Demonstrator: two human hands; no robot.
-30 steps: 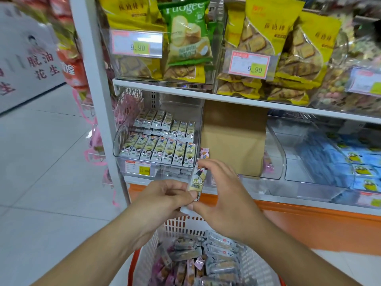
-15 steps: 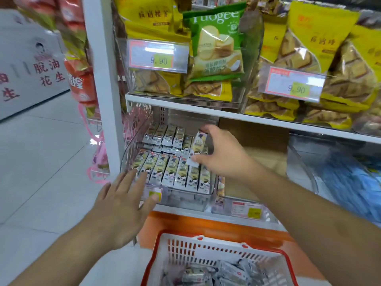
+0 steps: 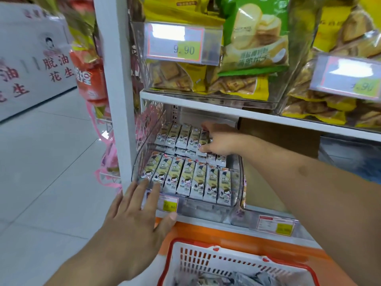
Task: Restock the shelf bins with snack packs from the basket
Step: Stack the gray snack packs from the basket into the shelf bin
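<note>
Lying in neat rows, the snack packs (image 3: 186,178) fill the clear shelf bin (image 3: 237,195). Right hand (image 3: 221,141) reaches into the back row, fingers curled round one pack's end. Left hand (image 3: 136,219) flat, fingers spread, touching the bin's front beside the price tag (image 3: 169,204). Below, the red-rimmed basket (image 3: 206,259) holds more packs.

R hand (image 3: 218,141) curled, L hand (image 3: 136,215) flat, spread.

Both forearms are bare to the frame edge, with no sleeves, and the hands (image 3: 132,219) ungloved.
</note>
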